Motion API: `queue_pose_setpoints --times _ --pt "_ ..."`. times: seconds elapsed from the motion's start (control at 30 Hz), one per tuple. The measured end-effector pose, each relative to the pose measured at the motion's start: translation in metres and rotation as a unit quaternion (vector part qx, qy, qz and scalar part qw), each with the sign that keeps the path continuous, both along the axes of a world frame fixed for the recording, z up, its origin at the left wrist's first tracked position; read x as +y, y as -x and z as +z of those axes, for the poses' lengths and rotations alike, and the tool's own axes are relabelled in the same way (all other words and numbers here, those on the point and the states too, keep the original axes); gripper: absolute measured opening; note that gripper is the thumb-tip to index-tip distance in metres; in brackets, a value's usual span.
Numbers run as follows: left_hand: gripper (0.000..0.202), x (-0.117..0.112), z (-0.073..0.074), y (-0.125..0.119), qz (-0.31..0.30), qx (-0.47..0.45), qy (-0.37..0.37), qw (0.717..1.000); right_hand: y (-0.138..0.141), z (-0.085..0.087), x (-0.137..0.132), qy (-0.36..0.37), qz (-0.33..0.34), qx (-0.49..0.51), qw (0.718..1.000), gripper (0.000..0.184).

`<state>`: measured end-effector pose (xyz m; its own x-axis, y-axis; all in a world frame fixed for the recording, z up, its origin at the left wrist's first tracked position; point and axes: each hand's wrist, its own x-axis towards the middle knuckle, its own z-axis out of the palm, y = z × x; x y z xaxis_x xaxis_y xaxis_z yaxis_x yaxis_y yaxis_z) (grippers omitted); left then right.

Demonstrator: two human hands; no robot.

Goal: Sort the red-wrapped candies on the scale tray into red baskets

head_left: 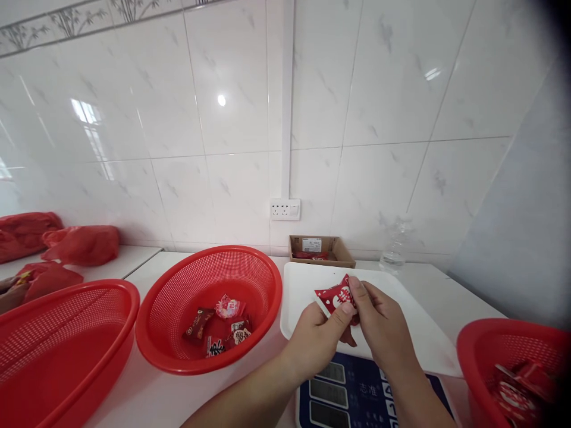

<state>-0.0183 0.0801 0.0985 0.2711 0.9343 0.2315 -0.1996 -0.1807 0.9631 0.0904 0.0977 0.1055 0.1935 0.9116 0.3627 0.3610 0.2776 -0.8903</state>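
Note:
A red candy packet [338, 297] with white printing is pinched between my two hands, above the white pan [307, 275] of a digital scale. My left hand [322, 333] grips its lower left side with the thumb on top. Closed on its right edge is my right hand [379, 315]. Below the fingers another red-brown wrapper edge [348, 339] shows; whether it is a second packet I cannot tell. The scale's dark blue panel [357, 389] with its displays lies partly under my forearms. To the left, several wrapped candies [229, 307] lie in a red mesh basket [167, 342].
Another red basket [127, 309] stands at far left, beside a co-worker's hand [13, 295] and red plastic bags [89, 244]. A basket [473, 339] with red packets is at right. Behind the scale are a cardboard box [343, 252] and a clear bottle [395, 246], near the wall socket [285, 209].

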Motion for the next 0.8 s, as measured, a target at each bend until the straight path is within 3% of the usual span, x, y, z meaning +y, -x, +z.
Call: queue_pose_setpoints --times 0.8 --pt "0.047 0.0032 -0.0054 0.0013 -0.018 0.005 0.002 1.0 -0.0004 0.0068 -0.0052 -0.03 -0.017 -0.045 0.998 0.051"
